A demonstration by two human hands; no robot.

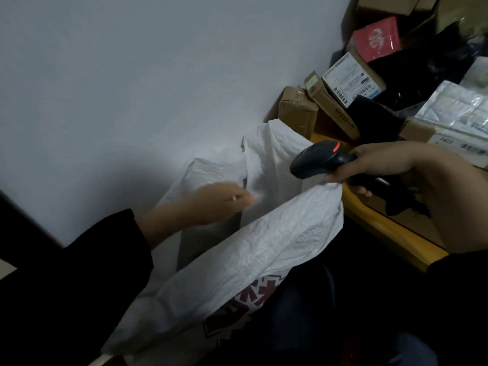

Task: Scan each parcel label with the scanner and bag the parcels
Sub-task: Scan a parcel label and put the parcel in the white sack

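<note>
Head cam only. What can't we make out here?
All head view.
Fingers of the left hand: motion blur, so any grip on the sack is unclear.
Sack's inside: hidden by its own folds.
Handle of the scanner: covered by the right hand.
Label on the cardboard box: print too small to read.
The silver mailer: cut off by the right edge.

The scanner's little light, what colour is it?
Red. The light glows on top of the black scanner, and the head view shows it best.

Yellow-edged table (383,224) crowded with cardboard boxes (298,112), a silver mailer (459,109), a red packet (376,39).
</note>
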